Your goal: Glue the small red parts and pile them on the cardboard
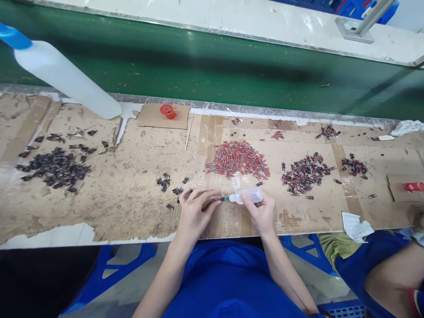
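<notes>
From the head view, the right hand (260, 212) grips a small squeeze bottle (247, 195) low over the cardboard-covered bench (126, 185), fingers closed around its body. The bottle lies level, long axis left to right, blue nozzle pointing left. The left hand (195, 212) pinches a tiny part at the nozzle tip. A red pile (236, 159) lies just behind.

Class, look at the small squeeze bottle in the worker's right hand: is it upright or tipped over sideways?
Tipped sideways. The squeeze bottle lies about level in the right hand, its blue nozzle pointing at the left hand.
</notes>
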Tool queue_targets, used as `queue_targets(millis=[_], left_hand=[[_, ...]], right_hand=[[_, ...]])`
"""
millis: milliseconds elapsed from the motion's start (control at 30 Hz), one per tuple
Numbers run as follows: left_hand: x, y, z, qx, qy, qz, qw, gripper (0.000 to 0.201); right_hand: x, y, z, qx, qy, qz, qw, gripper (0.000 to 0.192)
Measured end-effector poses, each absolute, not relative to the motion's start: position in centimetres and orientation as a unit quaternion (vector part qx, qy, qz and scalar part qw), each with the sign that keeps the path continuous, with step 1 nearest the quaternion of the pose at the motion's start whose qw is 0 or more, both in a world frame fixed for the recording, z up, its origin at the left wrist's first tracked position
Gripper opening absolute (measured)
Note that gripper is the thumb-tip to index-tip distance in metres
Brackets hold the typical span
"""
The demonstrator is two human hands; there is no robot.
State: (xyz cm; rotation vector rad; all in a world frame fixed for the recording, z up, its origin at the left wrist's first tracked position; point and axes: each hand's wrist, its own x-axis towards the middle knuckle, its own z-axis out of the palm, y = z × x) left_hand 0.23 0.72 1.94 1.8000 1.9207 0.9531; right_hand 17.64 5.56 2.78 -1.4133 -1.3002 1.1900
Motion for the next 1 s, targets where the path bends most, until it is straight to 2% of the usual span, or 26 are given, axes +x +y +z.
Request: queue_targets(millis=[1000], left_hand=[[0.95, 0.36, 1.1, 0.607, 0.702, 0.348, 0.131, 0.006]], right_hand=[[17.7, 5.75, 2.94, -0.566, -0.496, 0.49, 0.44, 0.022]])
